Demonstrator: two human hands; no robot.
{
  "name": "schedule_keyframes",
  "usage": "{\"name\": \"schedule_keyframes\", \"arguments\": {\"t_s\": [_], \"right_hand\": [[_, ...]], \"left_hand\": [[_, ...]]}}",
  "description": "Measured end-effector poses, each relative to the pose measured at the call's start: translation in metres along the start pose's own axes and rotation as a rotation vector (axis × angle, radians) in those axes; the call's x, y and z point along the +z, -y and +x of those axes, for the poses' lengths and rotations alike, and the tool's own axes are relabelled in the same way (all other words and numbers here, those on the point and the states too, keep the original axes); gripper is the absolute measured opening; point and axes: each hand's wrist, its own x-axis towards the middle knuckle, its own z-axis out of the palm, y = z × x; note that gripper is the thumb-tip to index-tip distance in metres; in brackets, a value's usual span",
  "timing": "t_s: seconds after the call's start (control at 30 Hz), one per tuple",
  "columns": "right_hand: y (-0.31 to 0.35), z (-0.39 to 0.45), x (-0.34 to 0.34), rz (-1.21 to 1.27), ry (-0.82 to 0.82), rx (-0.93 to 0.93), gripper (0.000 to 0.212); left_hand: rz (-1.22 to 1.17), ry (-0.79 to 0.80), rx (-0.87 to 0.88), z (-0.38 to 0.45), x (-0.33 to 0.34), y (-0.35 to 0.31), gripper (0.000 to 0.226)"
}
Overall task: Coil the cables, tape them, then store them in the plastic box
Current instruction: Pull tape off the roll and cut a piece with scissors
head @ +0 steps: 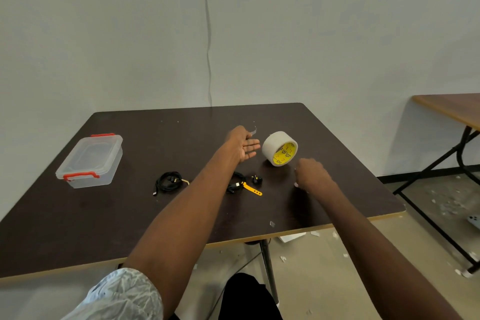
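Between the two hands stands the tape roll, just right of the flat, palm-up left hand, while the curled, empty-looking right hand hangs nearer me.

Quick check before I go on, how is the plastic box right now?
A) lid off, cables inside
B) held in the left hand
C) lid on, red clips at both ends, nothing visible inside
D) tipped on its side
C: the plastic box sits flat with its lid on, apparently empty, while both cables lie on the table.
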Motion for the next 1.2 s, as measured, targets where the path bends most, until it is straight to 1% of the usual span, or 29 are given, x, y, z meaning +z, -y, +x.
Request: {"name": "schedule_keyframes", "arguments": {"t_s": [0.13,0.17,0.2,0.27,0.33,0.37,0.47,0.5,0.57,0.67,0.77,0.83,1.03,1.2], "right_hand": [[0.0,0.01,0.001,0.042,0.174,-0.008,0.015],[0.001,0.011,0.0,0.045,0.196,-0.006,0.016],[0.001,0.012,-0.001,0.047,0.206,0.002,0.018],[0.0,0.012,-0.005,0.034,0.157,0.001,0.023],[-0.006,0.015,-0.004,0.059,0.113,0.004,0.021],[-0.01,0.019,-0.002,0.094,0.126,0.002,0.02],[-0.02,0.025,-0.003,0.135,0.253,-0.019,0.01],[-0.022,0.027,-0.004,0.144,0.258,-0.034,0.008],[-0.02,0.024,-0.008,0.194,0.201,-0.025,0.008],[-0.014,0.024,-0.003,0.276,0.029,0.001,0.013],[-0.007,0.03,0.005,0.449,-0.137,0.042,0.014],[-0.001,0.033,0.008,0.534,-0.206,0.059,0.014],[0.011,0.041,0.013,0.664,-0.275,0.08,0.017],[0.018,0.037,0.011,0.703,-0.296,0.078,0.01]], "left_hand": [[-0.014,-0.011,-0.002,-0.002,0.0,0.003,0.04],[-0.021,-0.012,-0.004,-0.002,-0.001,0.003,0.04],[-0.025,-0.016,-0.006,-0.002,-0.001,0.004,0.04],[-0.034,-0.013,-0.007,-0.001,-0.002,0.005,0.041],[-0.035,-0.012,-0.01,-0.001,-0.002,0.005,0.04],[-0.033,-0.011,-0.008,-0.001,-0.002,0.005,0.039],[-0.027,-0.006,-0.015,0.0,-0.002,0.007,0.039],[-0.028,-0.002,-0.018,0.001,-0.002,0.008,0.038],[-0.028,0.004,-0.018,0.0,-0.002,0.008,0.038],[-0.03,0.009,-0.025,0.001,-0.002,0.009,0.037],[-0.024,0.017,-0.026,0.001,-0.004,0.01,0.036],[-0.028,0.021,-0.03,0.002,-0.005,0.01,0.036],[-0.037,0.023,-0.031,0.003,-0.01,0.011,0.037],[-0.039,0.035,-0.033,0.004,-0.01,0.013,0.037]]}}
